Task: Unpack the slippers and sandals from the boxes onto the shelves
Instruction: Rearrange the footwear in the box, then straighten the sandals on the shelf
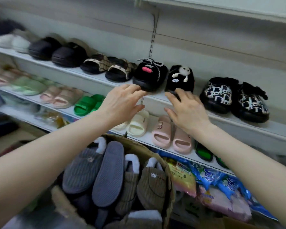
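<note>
- My left hand (122, 103) reached the front edge of the upper shelf (89, 76), fingers spread and fairly straight, tips touching the toe of the black fluffy slipper with the pink tag (149, 75); it gripped nothing.
- My right hand (186, 109) lay just beside it, fingers loosely spread over the toe of the black slipper with the white doll (180, 78), thumb hanging below the shelf lip. I could not tell whether it pressed or merely touched.
- Both slippers stood toes out at the front edge, which I judged was for display, and I read my hands as squaring the pair up rather than lifting it.
- Toward the shelf's right end a bare gap separated this pair from the patterned black slippers (236, 98); leftward the strapped sandals (109, 66) sat close, leaving little room.
- The cardboard box (139, 146) stood below my arms, holding grey corduroy slippers (96, 167) and brown ones (152, 180), so I judged much unpacking remained.
- The lower shelf (147, 139) carried cream slides (137, 124) and pink slides (170, 138) right at its front edge, under my wrists.
</note>
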